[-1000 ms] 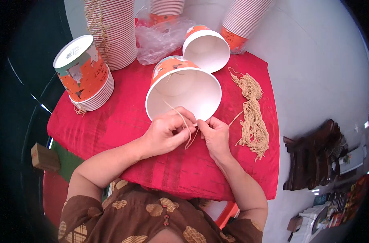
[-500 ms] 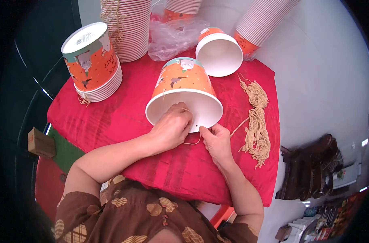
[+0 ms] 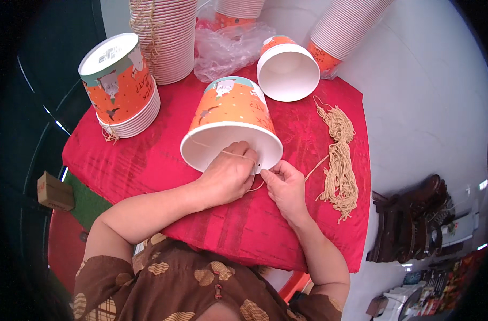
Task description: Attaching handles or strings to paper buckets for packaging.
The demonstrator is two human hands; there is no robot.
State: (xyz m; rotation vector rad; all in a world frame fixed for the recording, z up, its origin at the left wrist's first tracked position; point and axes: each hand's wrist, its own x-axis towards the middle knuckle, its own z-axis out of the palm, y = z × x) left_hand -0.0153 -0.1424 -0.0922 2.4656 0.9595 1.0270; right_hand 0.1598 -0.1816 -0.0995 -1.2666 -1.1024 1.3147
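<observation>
Buckets (image 3: pixel 288 75), two unstacked, tilt open-mouthed; left hand (image 3: pixel 228 175) grips one string (image 3: pixel 257 188), right hand (image 3: pixel 288 187) pinches the nearer bucket (image 3: pixel 231 109).

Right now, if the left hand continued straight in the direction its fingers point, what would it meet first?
Most likely the white inside of the orange bucket: the left hand points into its open mouth. Depth is unclear, so whether wall or bottom comes first, I cannot tell.

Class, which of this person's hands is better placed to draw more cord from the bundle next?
Probably the right hand: it is nearer the tan cord bundle, while the left hand reaches into the nearest orange bucket.
</observation>
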